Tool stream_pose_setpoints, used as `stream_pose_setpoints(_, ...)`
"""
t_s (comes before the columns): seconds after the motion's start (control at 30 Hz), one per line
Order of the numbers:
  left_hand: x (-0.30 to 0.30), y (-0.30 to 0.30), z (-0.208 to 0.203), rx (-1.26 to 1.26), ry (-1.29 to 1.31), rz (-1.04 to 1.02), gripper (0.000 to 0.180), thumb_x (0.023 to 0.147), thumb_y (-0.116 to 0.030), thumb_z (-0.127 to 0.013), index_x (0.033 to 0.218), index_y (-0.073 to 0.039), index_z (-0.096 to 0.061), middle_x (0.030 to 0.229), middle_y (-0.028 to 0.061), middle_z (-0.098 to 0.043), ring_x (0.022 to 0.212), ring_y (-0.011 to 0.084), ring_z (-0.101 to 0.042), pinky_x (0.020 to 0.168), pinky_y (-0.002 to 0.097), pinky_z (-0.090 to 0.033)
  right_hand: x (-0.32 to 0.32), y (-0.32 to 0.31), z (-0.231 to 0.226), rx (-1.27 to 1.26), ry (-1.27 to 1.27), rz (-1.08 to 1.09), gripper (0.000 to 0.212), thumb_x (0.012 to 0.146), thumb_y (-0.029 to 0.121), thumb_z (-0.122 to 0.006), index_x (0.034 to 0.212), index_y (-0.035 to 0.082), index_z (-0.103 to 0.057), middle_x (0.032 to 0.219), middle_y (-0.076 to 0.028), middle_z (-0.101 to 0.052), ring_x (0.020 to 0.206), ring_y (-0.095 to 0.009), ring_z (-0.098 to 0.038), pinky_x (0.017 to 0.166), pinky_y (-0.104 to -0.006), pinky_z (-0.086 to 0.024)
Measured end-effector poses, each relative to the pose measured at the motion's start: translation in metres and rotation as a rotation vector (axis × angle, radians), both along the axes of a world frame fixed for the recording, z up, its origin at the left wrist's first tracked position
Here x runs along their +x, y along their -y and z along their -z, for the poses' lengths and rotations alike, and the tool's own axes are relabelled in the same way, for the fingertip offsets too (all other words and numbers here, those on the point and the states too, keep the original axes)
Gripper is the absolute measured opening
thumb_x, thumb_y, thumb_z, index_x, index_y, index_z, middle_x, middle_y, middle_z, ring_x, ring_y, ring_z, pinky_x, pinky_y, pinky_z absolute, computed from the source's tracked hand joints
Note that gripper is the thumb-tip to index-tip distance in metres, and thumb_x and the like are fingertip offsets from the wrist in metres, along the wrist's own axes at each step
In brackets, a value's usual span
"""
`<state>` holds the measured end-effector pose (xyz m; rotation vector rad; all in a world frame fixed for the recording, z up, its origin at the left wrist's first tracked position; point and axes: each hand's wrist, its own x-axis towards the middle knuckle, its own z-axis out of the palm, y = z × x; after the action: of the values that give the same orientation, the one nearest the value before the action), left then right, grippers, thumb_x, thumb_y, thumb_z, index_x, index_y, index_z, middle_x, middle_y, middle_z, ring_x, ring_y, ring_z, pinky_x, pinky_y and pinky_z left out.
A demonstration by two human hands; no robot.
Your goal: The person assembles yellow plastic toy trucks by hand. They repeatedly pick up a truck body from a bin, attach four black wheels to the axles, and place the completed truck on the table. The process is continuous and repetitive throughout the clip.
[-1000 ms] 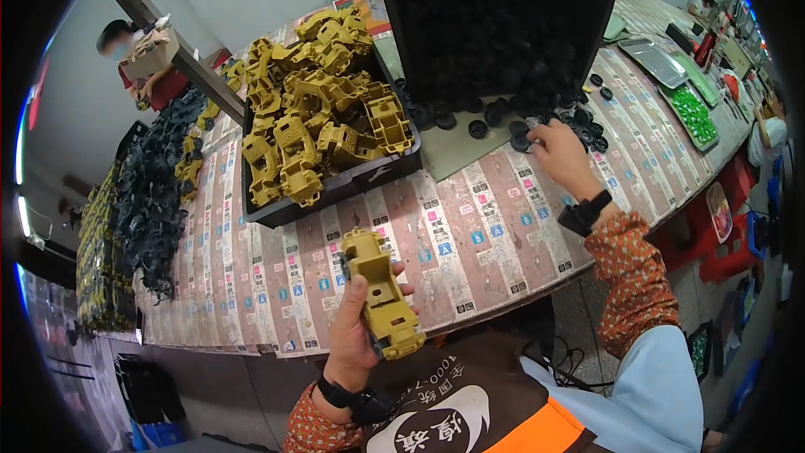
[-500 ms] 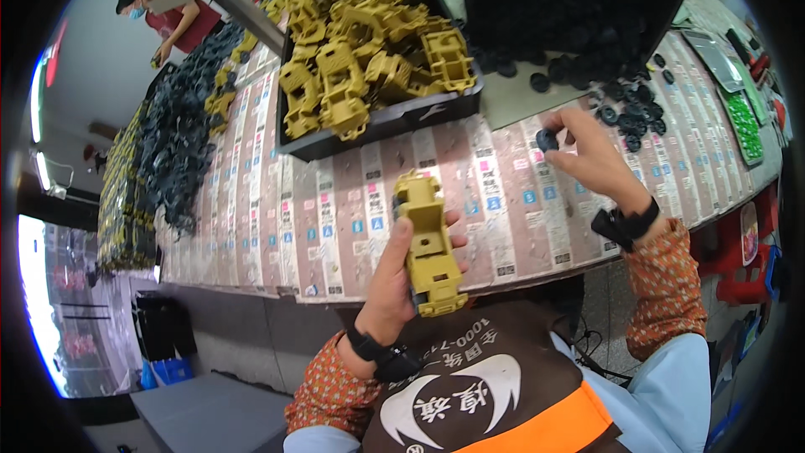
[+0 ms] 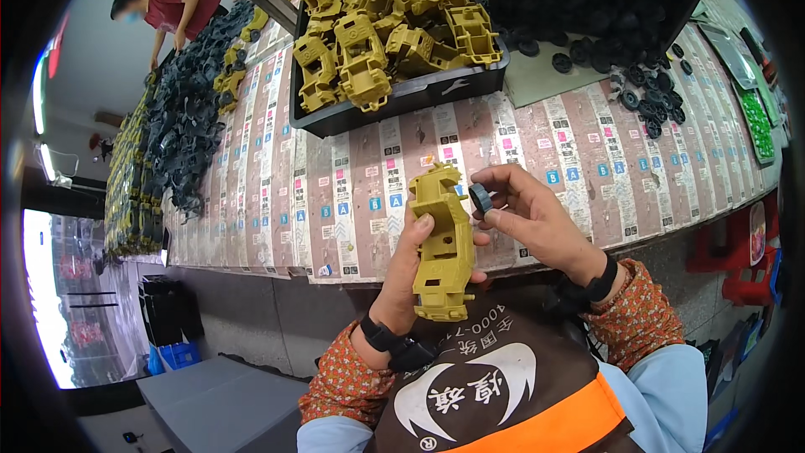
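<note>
My left hand (image 3: pixel 401 281) is closed around a mustard-yellow toy car body (image 3: pixel 444 256), held upright just over the table's near edge. Its thumb presses on the body's left side, and fingertips show at the right side. Close to the upper right side of the body, my right hand (image 3: pixel 541 222) pinches a small black toy wheel (image 3: pixel 480 198) between thumb and fingers. A narrow gap seems to part the wheel from the body. Loose black wheels (image 3: pixel 652 101) lie on the table beyond my right hand.
A black bin (image 3: pixel 402 106) heaped with yellow car bodies (image 3: pixel 360 46) stands at the far middle. Right of it, a large dark container (image 3: pixel 579 0) spills wheels. Dark parts (image 3: pixel 184 117) pile up at left, where another person (image 3: pixel 189 13) works. A green tray (image 3: pixel 757 126) lies far right.
My right hand has brought the wheel leftward and nearer, from beside the loose wheels to the car body. My left hand keeps its hold, the body slightly turned. The other person leans lower.
</note>
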<state>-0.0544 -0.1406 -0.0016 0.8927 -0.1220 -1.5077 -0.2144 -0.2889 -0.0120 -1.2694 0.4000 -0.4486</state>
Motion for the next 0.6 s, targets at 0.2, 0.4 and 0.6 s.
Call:
stream_pose_setpoints(0.2,-0.006,-0.001,-0.007,0.015,0.117,0.042,0.070,0.104,-0.036,-0.051,0.160,-0.027,-0.011,0.131,0.0197,-0.054,0.110,0.0324,-0.066,0.072,0.0503,-0.067,0.002,-0.008,0.007,0.118,0.013,0.035,0.044,0.097,-0.002,-0.061,0.138,0.000,-0.048,0.129,-0.008,-0.055,0.109,-0.013,-0.059,0.100,-0.0304,-0.052)
stream_pose_setpoints(0.4,-0.010,0.002,-0.009,-0.022,0.181,0.049,0.071,0.104,-0.032,-0.053,0.159,-0.027,-0.009,0.134,0.0194,-0.052,0.109,0.0316,-0.066,0.072,0.0502,-0.067,0.000,-0.011,0.006,0.155,0.033,0.070,0.040,0.097,-0.005,-0.060,0.135,0.000,-0.051,0.125,-0.008,-0.059,0.108,-0.012,-0.060,0.097,-0.0290,-0.054)
stream_pose_setpoints(0.6,-0.018,0.004,0.008,-0.114,0.299,0.040,0.074,0.105,-0.020,-0.057,0.158,-0.027,-0.007,0.137,0.0159,-0.050,0.112,0.0275,-0.065,0.081,0.0446,-0.064,-0.006,-0.027,0.004,0.057,-0.045,0.155,0.045,0.099,-0.005,-0.055,0.143,-0.003,-0.050,0.129,-0.013,-0.063,0.117,-0.016,-0.064,0.100,-0.0299,-0.053)
